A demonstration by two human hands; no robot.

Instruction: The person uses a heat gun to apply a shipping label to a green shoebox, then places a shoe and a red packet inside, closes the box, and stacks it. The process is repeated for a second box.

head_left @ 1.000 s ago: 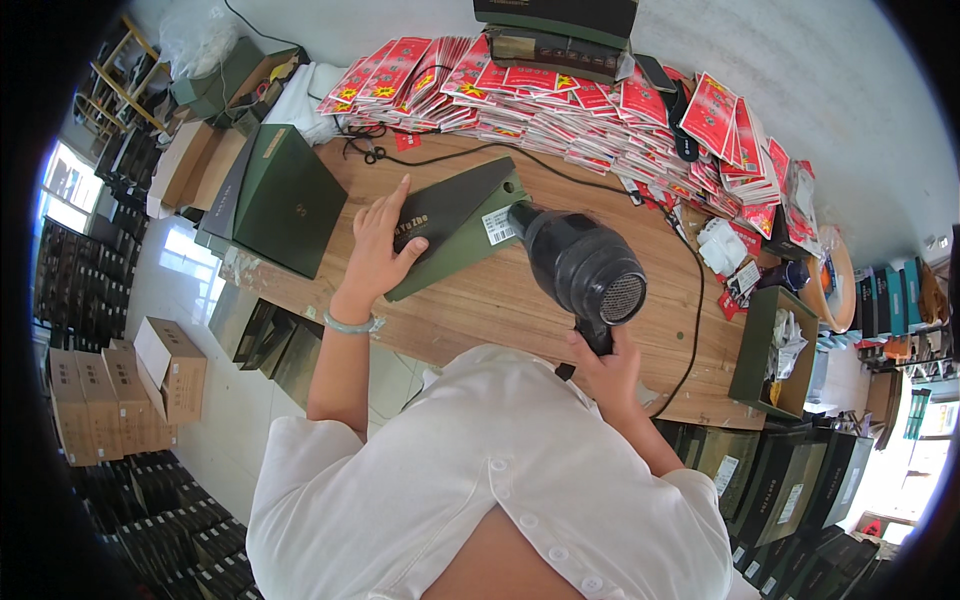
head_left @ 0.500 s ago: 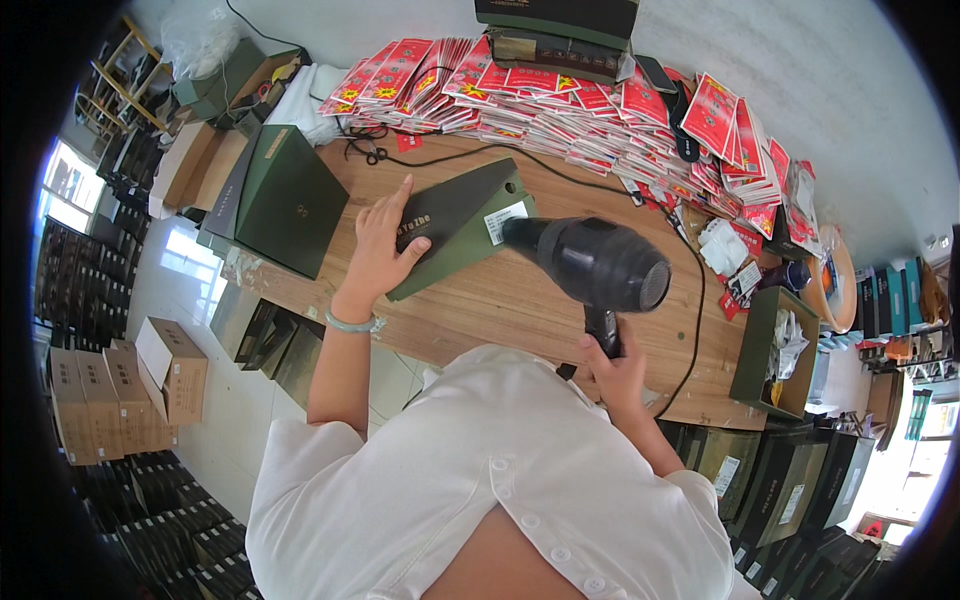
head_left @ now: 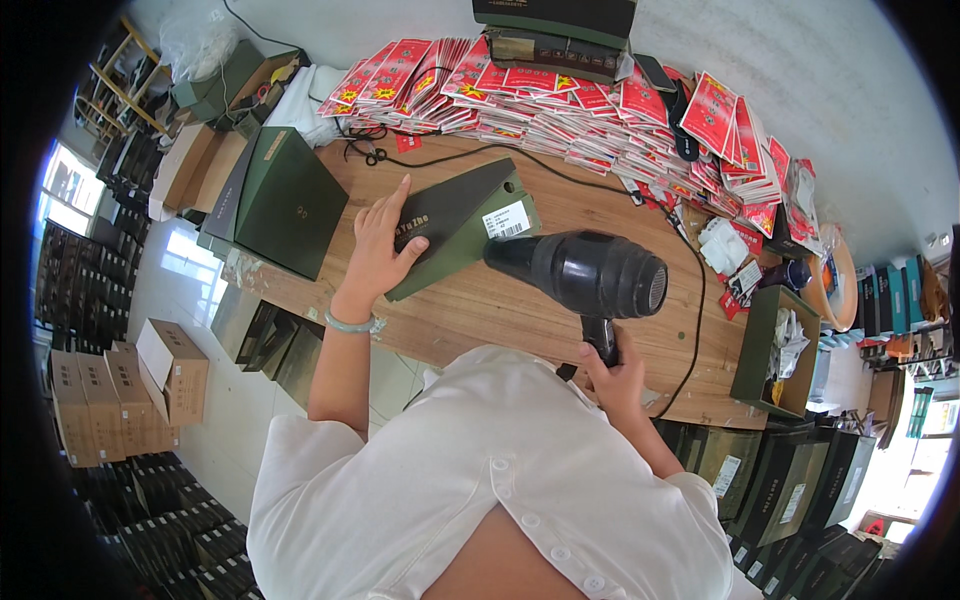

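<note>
While left hand (head_left: pixel 378 255) lay flat on green box (head_left: pixel 455 222), right hand (head_left: pixel 615 375) gripped heat gun (head_left: pixel 585 272); heating step, next likely sweeping nozzle along box.

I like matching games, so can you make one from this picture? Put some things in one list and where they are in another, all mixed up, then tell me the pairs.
Things:
1. black hair dryer
2. flat green box
3. red packets
4. green bracelet

Places:
A. stacked along the far edge of the wooden table
B. held in the right hand
C. on the left wrist
D. under the left hand

Pairs: 1-B, 2-D, 3-A, 4-C
</note>
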